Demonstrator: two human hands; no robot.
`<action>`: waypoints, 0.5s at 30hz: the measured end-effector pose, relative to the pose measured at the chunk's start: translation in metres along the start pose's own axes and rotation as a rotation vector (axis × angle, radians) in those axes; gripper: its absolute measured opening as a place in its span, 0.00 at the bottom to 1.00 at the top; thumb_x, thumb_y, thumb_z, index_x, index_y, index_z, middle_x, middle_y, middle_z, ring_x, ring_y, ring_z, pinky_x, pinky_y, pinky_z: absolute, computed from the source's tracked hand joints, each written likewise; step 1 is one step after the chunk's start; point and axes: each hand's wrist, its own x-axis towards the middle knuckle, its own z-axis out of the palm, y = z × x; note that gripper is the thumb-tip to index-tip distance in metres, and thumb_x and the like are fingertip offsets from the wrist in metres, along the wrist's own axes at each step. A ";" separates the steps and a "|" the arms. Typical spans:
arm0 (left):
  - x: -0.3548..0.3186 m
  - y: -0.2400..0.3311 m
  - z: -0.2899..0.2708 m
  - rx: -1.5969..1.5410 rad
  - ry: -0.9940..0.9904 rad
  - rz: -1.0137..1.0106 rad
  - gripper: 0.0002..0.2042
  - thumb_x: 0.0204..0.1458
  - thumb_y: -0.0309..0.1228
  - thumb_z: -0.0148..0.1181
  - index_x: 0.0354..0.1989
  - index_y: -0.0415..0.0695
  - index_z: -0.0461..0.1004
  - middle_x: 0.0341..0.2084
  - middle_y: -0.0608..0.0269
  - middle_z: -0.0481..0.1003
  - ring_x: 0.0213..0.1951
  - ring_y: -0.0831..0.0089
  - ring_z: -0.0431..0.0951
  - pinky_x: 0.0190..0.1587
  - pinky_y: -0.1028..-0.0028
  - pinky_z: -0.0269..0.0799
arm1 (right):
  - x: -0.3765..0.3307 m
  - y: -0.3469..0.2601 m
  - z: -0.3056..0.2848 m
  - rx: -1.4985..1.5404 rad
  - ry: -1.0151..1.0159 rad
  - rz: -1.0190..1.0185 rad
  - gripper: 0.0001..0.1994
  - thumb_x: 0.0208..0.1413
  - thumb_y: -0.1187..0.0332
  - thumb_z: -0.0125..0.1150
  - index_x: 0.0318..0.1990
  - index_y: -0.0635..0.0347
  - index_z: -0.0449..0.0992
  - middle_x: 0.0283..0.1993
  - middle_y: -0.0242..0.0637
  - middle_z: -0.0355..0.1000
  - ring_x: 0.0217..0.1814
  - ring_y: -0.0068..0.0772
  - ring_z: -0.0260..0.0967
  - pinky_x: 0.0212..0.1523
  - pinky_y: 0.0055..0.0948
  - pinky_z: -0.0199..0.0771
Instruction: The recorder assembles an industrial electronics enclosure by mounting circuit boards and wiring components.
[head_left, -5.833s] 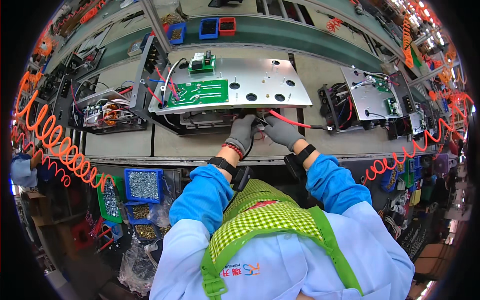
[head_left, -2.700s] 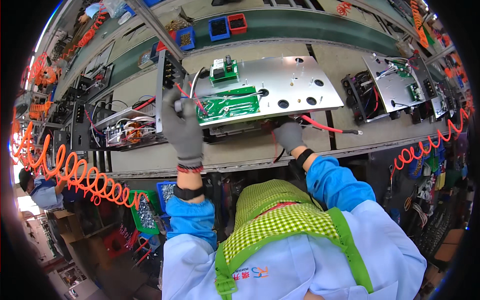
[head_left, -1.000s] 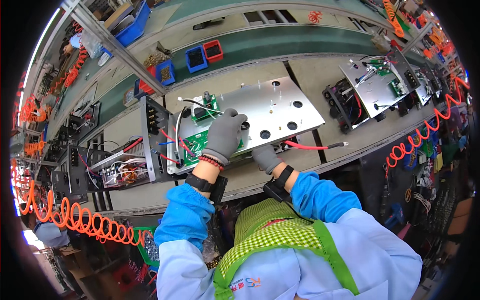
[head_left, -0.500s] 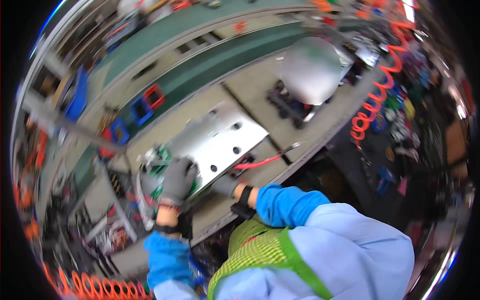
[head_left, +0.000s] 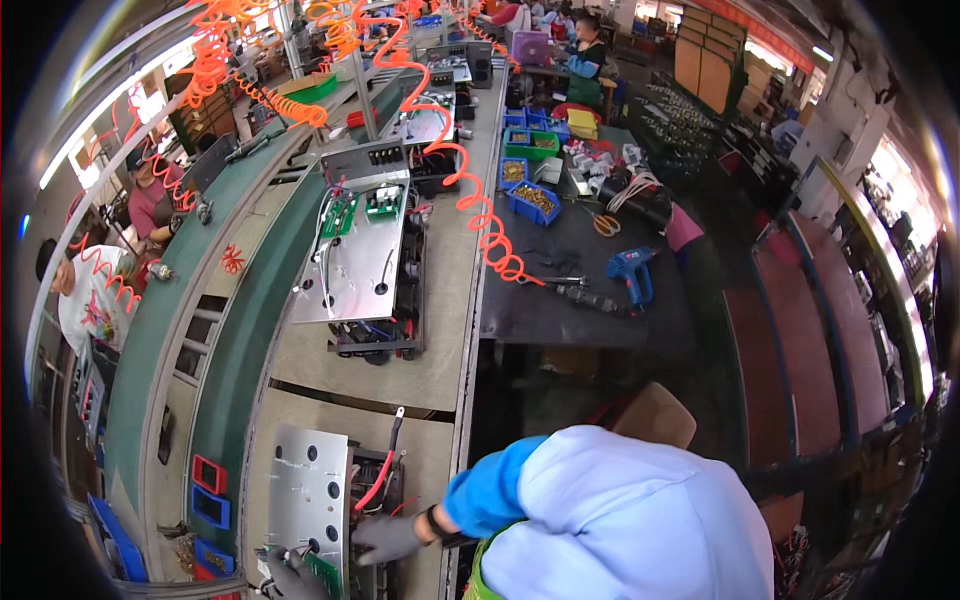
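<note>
At the bottom of the head view lies a silver metal plate (head_left: 305, 490) with several dark round holes. My left hand (head_left: 293, 578), in a grey glove, is closed on a green circuit board (head_left: 322, 572) at the plate's near end; the lower part of this hand is cut off by the frame edge. My right hand (head_left: 388, 541), also gloved in grey, is at the plate's right edge, beside dark parts under it. Its fingertips are blurred, so its grip is unclear. A red cable (head_left: 376, 482) with a metal end rises next to the plate.
Farther along the bench stands another chassis (head_left: 360, 265) with green boards on its plate. An orange coiled hose (head_left: 490, 235) hangs above. At right, a dark side table (head_left: 570, 325) carries a blue heat gun (head_left: 632, 275), scissors (head_left: 605, 224) and blue bins (head_left: 533, 203). Co-workers sit at far left.
The view has swung up and to the right, showing more of the bench line and room. Both hands stay at the metal plate, now lower in the picture.
</note>
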 end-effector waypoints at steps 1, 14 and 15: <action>-0.002 0.002 -0.008 0.031 0.150 0.040 0.13 0.63 0.35 0.57 0.50 0.39 0.74 0.39 0.44 0.79 0.41 0.53 0.81 0.46 0.60 0.75 | -0.022 0.003 -0.017 0.040 0.024 0.058 0.21 0.58 0.54 0.60 0.52 0.59 0.75 0.49 0.49 0.74 0.53 0.56 0.72 0.54 0.49 0.72; 0.017 -0.064 -0.047 -0.039 0.583 -0.198 0.26 0.61 0.25 0.56 0.69 0.36 0.60 0.62 0.47 0.70 0.61 0.54 0.72 0.60 0.61 0.68 | -0.024 0.034 -0.053 -0.256 0.171 0.168 0.20 0.58 0.60 0.60 0.56 0.55 0.77 0.52 0.49 0.75 0.56 0.54 0.72 0.58 0.49 0.72; 0.008 -0.050 -0.053 -0.002 0.572 -0.143 0.27 0.60 0.24 0.56 0.68 0.35 0.61 0.62 0.47 0.69 0.61 0.54 0.72 0.60 0.62 0.68 | -0.032 0.033 -0.062 -0.233 0.118 0.134 0.18 0.59 0.60 0.57 0.55 0.56 0.76 0.50 0.51 0.75 0.53 0.54 0.74 0.55 0.50 0.74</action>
